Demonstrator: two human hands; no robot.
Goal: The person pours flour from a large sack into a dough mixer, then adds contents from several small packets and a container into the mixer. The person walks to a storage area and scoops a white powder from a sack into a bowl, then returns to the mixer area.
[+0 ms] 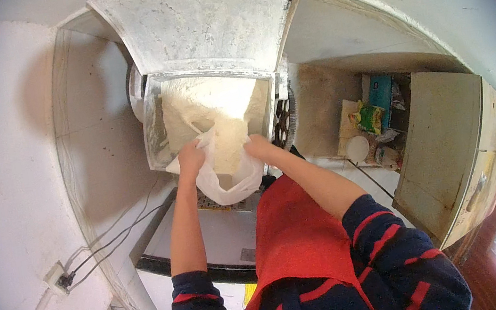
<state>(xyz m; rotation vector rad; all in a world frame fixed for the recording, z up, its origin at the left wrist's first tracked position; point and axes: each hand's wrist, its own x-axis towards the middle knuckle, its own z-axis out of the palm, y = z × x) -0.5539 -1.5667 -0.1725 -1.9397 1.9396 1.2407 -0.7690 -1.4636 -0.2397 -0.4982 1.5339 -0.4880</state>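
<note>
My left hand (191,158) grips one side of the mouth of a white plastic bag (229,193), and my right hand (257,147) grips the other side. The bag's opening tilts over the front rim of a metal machine's hopper (152,136). Pale flour-like powder (227,148) lies in the bag's mouth and runs together with the powder (199,92) heaped in the hopper. A worn metal lid (212,19) stands raised behind the hopper. How much powder the bag holds is hidden.
A toothed gear (288,117) is exposed at the hopper's right side. A light-topped appliance (222,237) stands below the bag. Cables run to a wall socket (57,278) at left. To the right are packets (369,117), a white round item (357,149) and a large cabinet (441,144).
</note>
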